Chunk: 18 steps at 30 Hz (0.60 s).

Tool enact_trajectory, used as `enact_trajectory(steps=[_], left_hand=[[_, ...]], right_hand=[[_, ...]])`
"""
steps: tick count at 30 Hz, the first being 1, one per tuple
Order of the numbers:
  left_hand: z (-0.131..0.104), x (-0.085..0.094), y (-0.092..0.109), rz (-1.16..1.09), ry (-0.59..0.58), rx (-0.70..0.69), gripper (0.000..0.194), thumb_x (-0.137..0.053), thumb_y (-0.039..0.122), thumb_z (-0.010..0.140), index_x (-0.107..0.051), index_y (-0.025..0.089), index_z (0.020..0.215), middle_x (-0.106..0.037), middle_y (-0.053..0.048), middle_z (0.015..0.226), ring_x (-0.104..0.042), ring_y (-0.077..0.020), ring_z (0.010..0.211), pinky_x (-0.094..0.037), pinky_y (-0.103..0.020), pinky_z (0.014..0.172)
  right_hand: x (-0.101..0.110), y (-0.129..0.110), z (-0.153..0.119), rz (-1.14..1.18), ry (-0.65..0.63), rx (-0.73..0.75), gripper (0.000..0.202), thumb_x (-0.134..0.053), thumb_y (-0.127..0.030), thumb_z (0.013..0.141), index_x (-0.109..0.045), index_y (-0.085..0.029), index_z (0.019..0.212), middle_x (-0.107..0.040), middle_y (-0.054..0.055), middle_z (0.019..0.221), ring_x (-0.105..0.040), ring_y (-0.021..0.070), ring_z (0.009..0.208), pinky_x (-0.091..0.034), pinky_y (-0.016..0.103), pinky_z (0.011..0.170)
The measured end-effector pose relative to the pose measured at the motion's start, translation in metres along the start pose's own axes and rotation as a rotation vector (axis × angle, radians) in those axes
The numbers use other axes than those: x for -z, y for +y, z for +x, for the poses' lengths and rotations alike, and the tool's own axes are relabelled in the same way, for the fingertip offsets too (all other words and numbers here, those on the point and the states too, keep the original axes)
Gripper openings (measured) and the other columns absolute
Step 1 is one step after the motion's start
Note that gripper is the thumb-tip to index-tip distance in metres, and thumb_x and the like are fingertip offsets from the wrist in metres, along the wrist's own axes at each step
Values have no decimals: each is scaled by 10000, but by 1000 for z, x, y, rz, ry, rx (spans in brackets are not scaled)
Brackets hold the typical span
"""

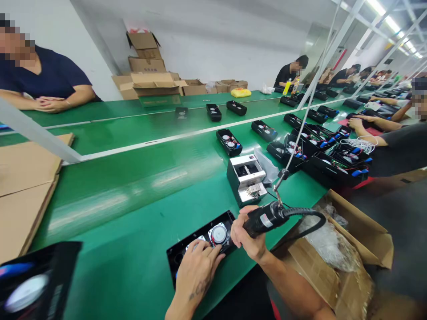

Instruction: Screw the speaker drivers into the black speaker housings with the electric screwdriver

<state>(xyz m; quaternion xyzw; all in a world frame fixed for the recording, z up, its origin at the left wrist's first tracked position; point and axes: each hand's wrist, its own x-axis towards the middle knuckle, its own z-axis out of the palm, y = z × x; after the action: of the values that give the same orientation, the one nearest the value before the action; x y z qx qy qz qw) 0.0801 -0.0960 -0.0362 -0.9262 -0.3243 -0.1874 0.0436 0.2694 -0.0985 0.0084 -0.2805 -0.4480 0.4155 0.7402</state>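
My right hand point(248, 234) is wrapped around a black electric screwdriver point(267, 218), which lies tilted with its cord end to the right. Its tip is hidden behind my fingers, at the right end of an open black speaker case point(187, 242). Inside the case a round speaker point(219, 234) with a silvery back shows, and a second one is partly covered by my left hand point(198, 266). That hand is closed over the case's near edge, fingers reaching inside beside the speakers.
A black and white screw feeder point(247, 178) stands behind the case. More open speaker cases point(229, 142) sit on the green belt and pile up at right. A blurred case point(33, 284) is at front left. Cardboard boxes point(360, 231) lie at lower right. Several people sit along the line.
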Motion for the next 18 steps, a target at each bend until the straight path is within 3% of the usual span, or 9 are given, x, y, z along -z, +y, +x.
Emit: enact_trajectory(steps=[6, 18], left_hand=[[-4, -3, -2, -7, -72, 27, 179, -605, 328, 1093, -765, 260, 1133, -771, 13, 815, -689, -228, 878, -488, -424, 964], [1, 1, 2, -23, -66, 37, 283, -512, 324, 1125, -775, 261, 1043, -748, 6, 774, -675, -228, 841, -491, -431, 953]], right_hand=[[-1, 4, -2, -31, -12, -16, 283, -723, -341, 1053, -516, -312, 1244, -553, -124, 688, -433, 59, 388, -397, 205, 414], [3, 15, -14, -175, -33, -67, 288, -716, -456, 1033, -479, -311, 1108, -503, -134, 620, -415, 83, 400, -410, 237, 439]])
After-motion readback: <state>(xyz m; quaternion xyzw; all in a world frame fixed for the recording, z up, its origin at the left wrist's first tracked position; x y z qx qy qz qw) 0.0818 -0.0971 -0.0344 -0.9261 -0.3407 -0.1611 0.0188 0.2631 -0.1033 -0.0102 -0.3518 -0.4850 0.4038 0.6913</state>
